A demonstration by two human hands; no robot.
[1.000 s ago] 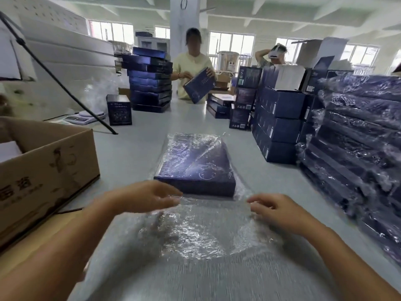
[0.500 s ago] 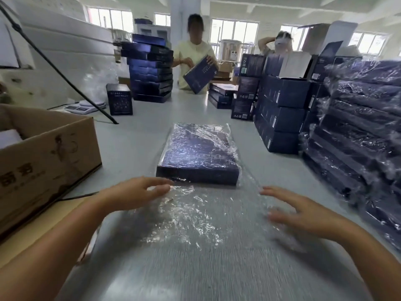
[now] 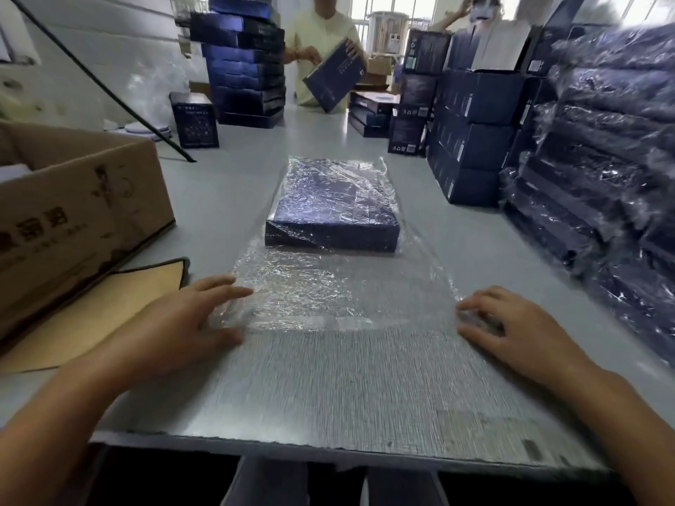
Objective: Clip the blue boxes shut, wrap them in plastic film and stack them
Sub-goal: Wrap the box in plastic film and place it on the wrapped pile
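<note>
A flat blue box (image 3: 330, 213) lies in the middle of the grey table (image 3: 475, 231), covered with crinkled plastic film. The film (image 3: 328, 290) runs from the box toward me and lies flat on the table. My left hand (image 3: 186, 319) rests on the film's near left corner with the fingers spread and nearly straight. My right hand (image 3: 511, 323) rests on the near right corner, its fingers lightly bent on the film edge. Both hands are well short of the box.
An open cardboard carton (image 3: 73, 213) stands at the left with a flat card sheet (image 3: 109, 308) beside it. Wrapped boxes (image 3: 602, 158) are stacked at the right, unwrapped blue boxes (image 3: 471, 133) behind them. Another stack (image 3: 244, 67) stands far left. A person (image 3: 325, 49) across the table holds a box.
Both hands have drawn back toward me along the film, away from the box, and now lie at its near corners. The film in front of the box lies flatter and longer.
</note>
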